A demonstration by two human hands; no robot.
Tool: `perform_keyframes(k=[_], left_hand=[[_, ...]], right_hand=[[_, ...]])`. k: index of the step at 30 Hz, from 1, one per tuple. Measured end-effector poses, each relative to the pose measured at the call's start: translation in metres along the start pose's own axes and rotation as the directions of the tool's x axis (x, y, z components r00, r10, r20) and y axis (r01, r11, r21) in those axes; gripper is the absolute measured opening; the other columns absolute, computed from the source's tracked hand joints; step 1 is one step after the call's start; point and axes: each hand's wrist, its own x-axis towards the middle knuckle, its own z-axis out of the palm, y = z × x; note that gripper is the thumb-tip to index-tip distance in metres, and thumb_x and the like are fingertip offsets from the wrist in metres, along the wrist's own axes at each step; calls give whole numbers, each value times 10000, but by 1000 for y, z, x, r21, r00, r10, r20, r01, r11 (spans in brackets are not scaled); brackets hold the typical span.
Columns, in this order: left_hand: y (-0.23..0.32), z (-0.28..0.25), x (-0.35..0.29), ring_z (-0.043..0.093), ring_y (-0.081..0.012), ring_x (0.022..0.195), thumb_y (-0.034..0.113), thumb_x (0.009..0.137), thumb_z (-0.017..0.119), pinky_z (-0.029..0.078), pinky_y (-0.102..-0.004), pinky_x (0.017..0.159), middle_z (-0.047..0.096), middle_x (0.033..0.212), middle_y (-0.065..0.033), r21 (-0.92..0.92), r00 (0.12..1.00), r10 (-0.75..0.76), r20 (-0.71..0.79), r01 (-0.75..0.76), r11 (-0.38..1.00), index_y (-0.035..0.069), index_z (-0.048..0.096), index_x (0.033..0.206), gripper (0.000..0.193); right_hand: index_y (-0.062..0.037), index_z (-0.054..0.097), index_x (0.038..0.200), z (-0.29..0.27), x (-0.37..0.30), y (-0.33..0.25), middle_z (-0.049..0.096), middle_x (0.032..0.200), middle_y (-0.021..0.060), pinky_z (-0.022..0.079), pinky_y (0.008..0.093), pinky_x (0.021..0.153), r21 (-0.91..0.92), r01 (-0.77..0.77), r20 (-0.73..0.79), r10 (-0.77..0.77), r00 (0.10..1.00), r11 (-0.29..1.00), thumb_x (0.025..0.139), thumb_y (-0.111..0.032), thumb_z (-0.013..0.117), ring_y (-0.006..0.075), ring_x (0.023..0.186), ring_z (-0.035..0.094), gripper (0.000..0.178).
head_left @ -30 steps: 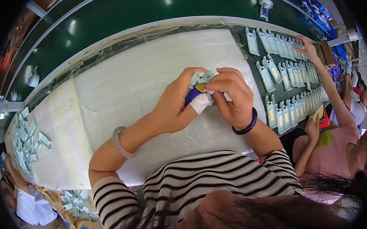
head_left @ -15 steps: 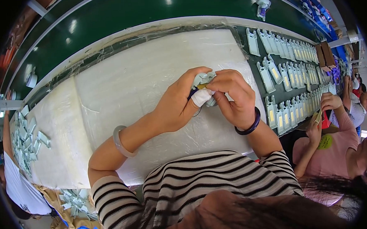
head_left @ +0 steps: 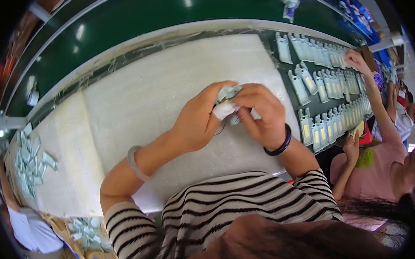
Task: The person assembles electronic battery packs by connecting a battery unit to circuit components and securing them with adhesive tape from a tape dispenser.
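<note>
Both my hands are closed around a small pale grey-green plastic housing (head_left: 229,92) above the middle of the white padded sheet (head_left: 176,75). My left hand (head_left: 193,118) grips it from the left, and its thumb has a white wrap (head_left: 224,111). From the right, my right hand (head_left: 263,110) pinches at the housing with thumb and forefinger. A yellowish bit shows between the fingers, and a thin dark wire hangs below. My fingers cover most of the housing, so its inner side is hidden.
Rows of pale plastic panels (head_left: 328,84) lie at the right, where a co-worker's arm (head_left: 376,99) reaches over. Loose pale parts (head_left: 33,157) are heaped at the left edge. A carton (head_left: 80,255) of similar parts stands below. Beyond runs a green conveyor (head_left: 141,20) carrying a white-and-purple item (head_left: 290,7).
My hands stay around the housing, with the right fingers slightly shifted. The right co-worker's arm has stretched out to the far panels. The item on the conveyor appears slightly farther left.
</note>
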Motion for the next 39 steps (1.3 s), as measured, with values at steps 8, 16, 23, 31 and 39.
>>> perform_keyframes(k=[8,16,23,31,39], left_hand=[[0,0,4,525,-101,579,207,979,420,437,-243,537,583,816,-66,-97,985,-175,-3,174,980,6,509,1168,290],[15,-8,7,473,-76,554,175,948,517,387,-219,494,554,793,-43,-197,972,-176,-157,144,970,-2,505,1159,275],[12,-18,7,514,-81,622,168,907,588,426,-213,552,571,852,-44,-100,986,-126,-110,115,988,-7,509,1157,315],[1,-35,23,609,-119,711,160,879,638,478,-229,651,615,882,-79,-129,936,-164,-312,130,983,1,528,1016,237],[-22,-44,21,634,-136,808,165,899,623,496,-247,714,634,907,-70,40,962,-70,-265,83,996,19,527,1074,247]], right_hand=[[-33,634,946,1,-3,9,605,893,115,486,343,682,55,2,-44,0,999,998,749,42,646,274,791,601,211],[-23,476,1144,14,-4,27,570,1057,158,428,418,868,167,-144,103,128,986,975,692,-251,740,370,989,544,571],[-16,483,1143,27,-9,34,556,1051,176,452,428,815,11,-84,244,78,967,996,639,-272,766,378,988,547,632],[-35,474,1173,2,-3,30,543,1044,178,501,404,728,27,-326,110,322,940,945,674,-286,771,365,860,592,633],[-82,504,1168,1,-1,35,539,985,145,505,367,689,-113,-230,75,239,968,967,687,-264,762,327,828,594,575]])
